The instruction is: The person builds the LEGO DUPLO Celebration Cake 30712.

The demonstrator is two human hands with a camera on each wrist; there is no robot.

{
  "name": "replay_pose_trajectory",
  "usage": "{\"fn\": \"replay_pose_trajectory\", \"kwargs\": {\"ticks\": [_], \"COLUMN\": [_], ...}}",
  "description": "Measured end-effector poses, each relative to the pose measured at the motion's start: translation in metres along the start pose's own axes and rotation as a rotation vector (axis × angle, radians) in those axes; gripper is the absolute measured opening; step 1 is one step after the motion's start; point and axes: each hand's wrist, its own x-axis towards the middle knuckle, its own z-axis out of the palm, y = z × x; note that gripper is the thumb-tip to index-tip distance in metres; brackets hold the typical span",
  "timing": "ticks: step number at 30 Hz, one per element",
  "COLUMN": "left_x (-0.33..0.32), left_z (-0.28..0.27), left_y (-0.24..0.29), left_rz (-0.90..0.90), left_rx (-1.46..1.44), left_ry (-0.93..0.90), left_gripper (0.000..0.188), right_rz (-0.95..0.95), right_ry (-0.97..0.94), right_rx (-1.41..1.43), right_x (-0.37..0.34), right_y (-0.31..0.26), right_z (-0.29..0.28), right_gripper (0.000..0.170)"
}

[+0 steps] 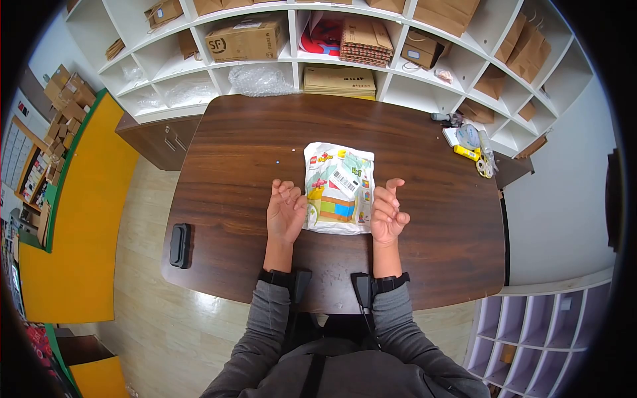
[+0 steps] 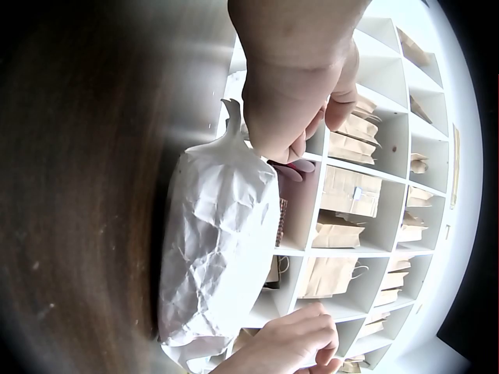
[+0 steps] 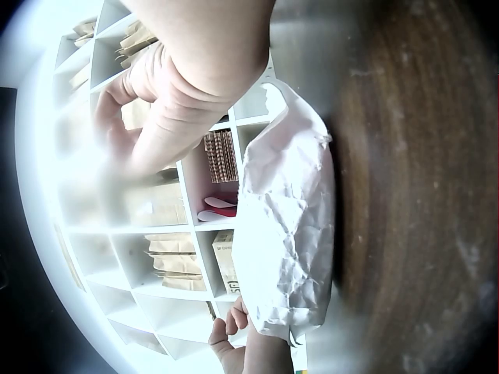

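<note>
At the far left of the worktop (image 1: pixel 229 152), you have a dark case (image 1: pixel 180 245), well apart from the work. Next comes your left hand (image 1: pixel 286 213), raised at the bag's left edge, its fingers loosely curled and holding nothing; you can't tell whether it brushes the bag. Between your hands, the printed white bag (image 1: pixel 332 222) lies flat on the worktop, barcode label (image 1: pixel 345 182) up, its sides crumpled. Your right hand (image 1: pixel 389 213) mirrors the left at the other edge, fingers half bent, nothing in them. Farther right sits a yellow tube (image 1: pixel 466 152). You seem to be just short of handling the bag; taking it would call for lowering both hands and closing the fingers on its edges.
</note>
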Motion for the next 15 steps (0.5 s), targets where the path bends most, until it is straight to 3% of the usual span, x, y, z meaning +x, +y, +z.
{"fn": "replay_pose_trajectory", "kwargs": {"ticks": [15], "left_x": [-0.0003], "left_z": [-0.002], "left_y": [0.001], "left_rz": [0.009], "left_rx": [-0.082], "left_ry": [0.0], "left_gripper": [0.037], "right_rz": [-0.02], "right_ry": [-0.007], "right_rx": [0.028], "right_x": [-0.0004], "right_y": [0.0005], "right_z": [0.0016], "right_gripper": [0.064]}}
